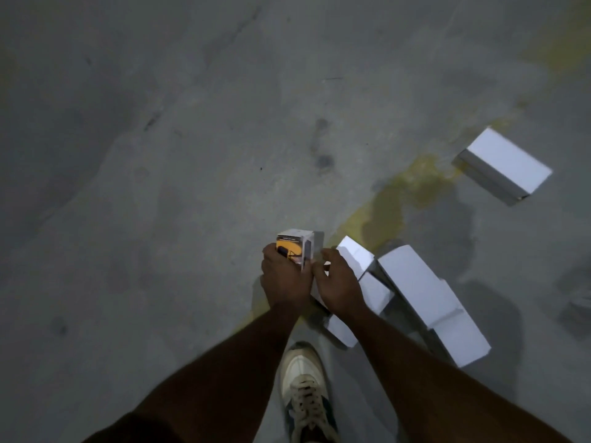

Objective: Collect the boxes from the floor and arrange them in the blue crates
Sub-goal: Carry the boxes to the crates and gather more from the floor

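Between both hands' fingers (268, 251): orange-printed box (295, 249), above floor (160, 187).

A grey concrete floor (160, 187) fills nearly the whole view, mottled with darker patches and faint scuffs. A worn yellow painted line (412, 183) runs diagonally across it from the upper right toward the lower middle, faded and broken in places. Two small dark stains (323, 161) sit near the centre. At the bottom edge stands a cream sneaker (305, 391) with dark laces and a dark blue side panel
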The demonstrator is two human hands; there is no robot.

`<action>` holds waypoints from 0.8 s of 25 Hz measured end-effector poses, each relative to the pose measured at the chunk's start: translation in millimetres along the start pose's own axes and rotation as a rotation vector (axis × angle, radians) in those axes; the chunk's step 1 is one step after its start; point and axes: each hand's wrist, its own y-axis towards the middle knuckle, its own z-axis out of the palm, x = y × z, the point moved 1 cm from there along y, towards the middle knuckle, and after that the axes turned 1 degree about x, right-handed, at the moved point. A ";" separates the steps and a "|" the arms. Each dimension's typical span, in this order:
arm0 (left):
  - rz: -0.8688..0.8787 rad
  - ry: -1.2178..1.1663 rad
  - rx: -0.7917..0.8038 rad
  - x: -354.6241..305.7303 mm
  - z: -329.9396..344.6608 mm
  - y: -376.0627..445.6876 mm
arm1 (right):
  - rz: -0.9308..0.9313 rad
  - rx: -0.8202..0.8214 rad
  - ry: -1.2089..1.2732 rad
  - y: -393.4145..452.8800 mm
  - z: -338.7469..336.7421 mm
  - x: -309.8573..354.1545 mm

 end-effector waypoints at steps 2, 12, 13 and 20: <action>0.079 -0.064 -0.002 -7.0 -11.2 -10.6 | 0.011 -0.020 0.024 -5.6 -9.2 8.5; -0.089 -0.595 0.480 -112.3 -17.6 -106.4 | 0.150 -0.273 0.270 -64.4 -119.7 6.1; -0.080 -0.578 0.502 -121.2 -13.3 -115.2 | 0.160 -0.303 0.295 -70.8 -132.3 2.0; 0.423 -0.232 0.620 -199.1 33.3 -187.1 | 0.278 -0.652 0.344 -115.0 -226.3 -47.7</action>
